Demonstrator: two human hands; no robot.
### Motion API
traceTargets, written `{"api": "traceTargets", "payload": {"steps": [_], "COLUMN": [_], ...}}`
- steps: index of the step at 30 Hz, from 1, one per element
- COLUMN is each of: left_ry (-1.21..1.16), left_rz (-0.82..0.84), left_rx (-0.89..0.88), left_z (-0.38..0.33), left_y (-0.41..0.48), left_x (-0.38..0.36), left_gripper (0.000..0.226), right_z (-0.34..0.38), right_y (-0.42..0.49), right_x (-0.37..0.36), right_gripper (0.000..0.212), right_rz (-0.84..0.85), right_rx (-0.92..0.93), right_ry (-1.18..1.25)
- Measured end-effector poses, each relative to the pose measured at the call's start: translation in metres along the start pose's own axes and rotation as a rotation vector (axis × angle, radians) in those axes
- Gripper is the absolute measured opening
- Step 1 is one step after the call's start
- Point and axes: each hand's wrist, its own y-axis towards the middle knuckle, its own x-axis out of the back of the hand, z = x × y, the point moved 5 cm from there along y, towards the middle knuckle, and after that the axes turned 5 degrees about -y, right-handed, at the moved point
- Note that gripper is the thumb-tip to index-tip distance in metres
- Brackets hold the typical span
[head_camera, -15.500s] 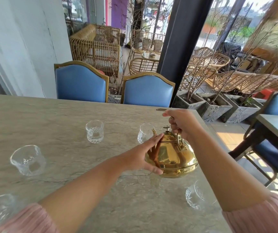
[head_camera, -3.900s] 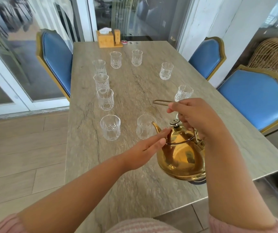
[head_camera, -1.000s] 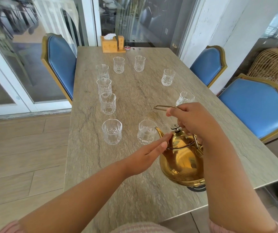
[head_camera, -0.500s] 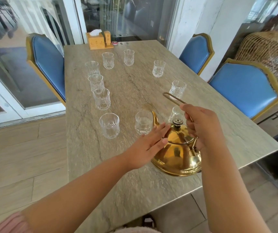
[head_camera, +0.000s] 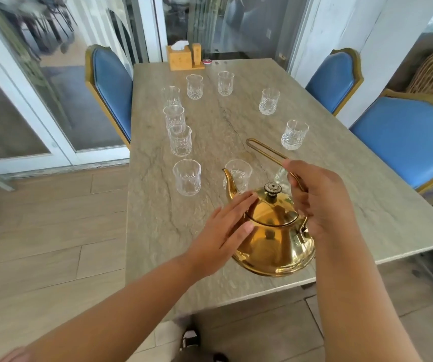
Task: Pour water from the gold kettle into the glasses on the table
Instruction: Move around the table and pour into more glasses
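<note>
Right now the gold kettle (head_camera: 275, 241) is lower centre, right hand (head_camera: 320, 202) clamped round its long handle (head_camera: 265, 151), left hand (head_camera: 225, 231) flat against its shoulder. Its spout (head_camera: 229, 182) points up-left, tip just beside the nearest glass (head_camera: 241, 173) at mid-frame

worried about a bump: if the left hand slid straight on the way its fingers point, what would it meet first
Most likely the lid knob of the gold kettle: the left hand lies flat on the kettle, aimed roughly at it. Depth is unclear, so it might pass beside it.
</note>
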Motion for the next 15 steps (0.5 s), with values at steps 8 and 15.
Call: {"api": "traceTargets", "payload": {"steps": [8, 15], "left_ry": [-0.014, -0.033], "left_rz": [-0.003, 0.057], "left_rx": [0.04, 0.023], "left_z": [0.01, 0.024], "left_y": [-0.029, -0.029], "left_x": [0.004, 0.028], "left_gripper": [0.05, 0.045], "right_z": [-0.008, -0.005], "right_y": [-0.013, -0.01], "right_x": [-0.016, -0.043], "right_gripper": [0.038, 0.038], "right_rz": [0.063, 0.056], "right_rx": [-0.008, -0.013], "right_ry": [-0.032, -0.083]}}
